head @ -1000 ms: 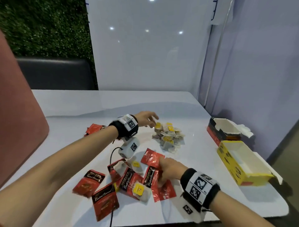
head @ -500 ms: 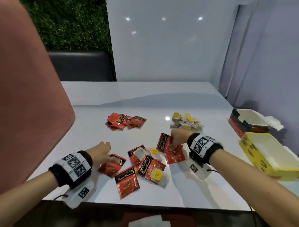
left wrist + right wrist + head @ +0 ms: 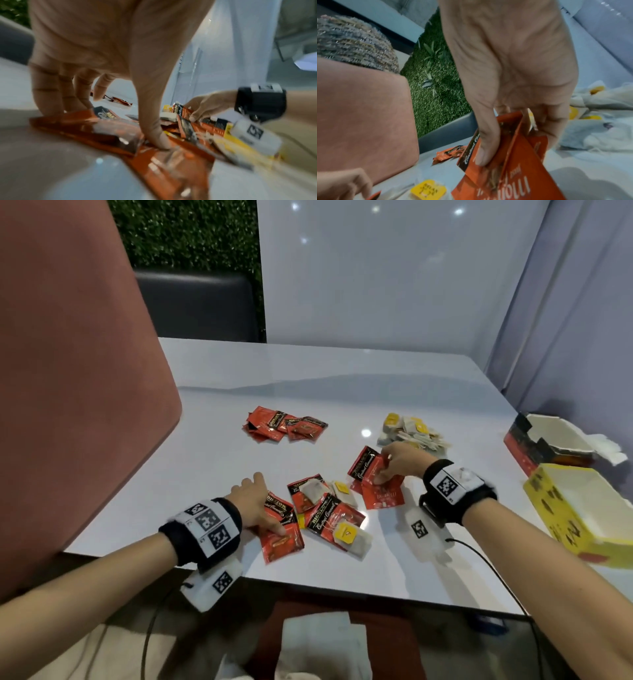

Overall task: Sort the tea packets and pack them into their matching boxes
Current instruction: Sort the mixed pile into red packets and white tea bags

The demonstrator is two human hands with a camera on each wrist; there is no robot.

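Head view: a glossy white table (image 3: pixel 219 446) carries flat, shiny red foil tea packets and soft white paper tea bags with yellow tags. A sorted group of red packets (image 3: pixel 286 426) lies at the far centre; a heap of white bags (image 3: pixel 412 434) lies to its right. Mixed packets (image 3: pixel 329 508) sit near the front edge. At the right edge stand two open cardboard boxes, a red-and-black box (image 3: pixel 520 446) and, nearer, a yellow box (image 3: pixel 565 518). The left hand (image 3: pixel 255 501) lies palm down, thumb pressing a red packet (image 3: pixel 279 537). The right hand (image 3: pixel 399 462) pinches a couple of red packets (image 3: pixel 375 477), tilted off the table.

Left wrist view, blurred: the left hand's fingers (image 3: pixel 46 92) are arched, tips on the table and on the packet's edge; the thumb presses the crinkled red foil (image 3: pixel 89 129).

Right wrist view: the right hand's thumb (image 3: pixel 485 142) and curled fingers clamp the red packets (image 3: pixel 513 169) at their upper edge.
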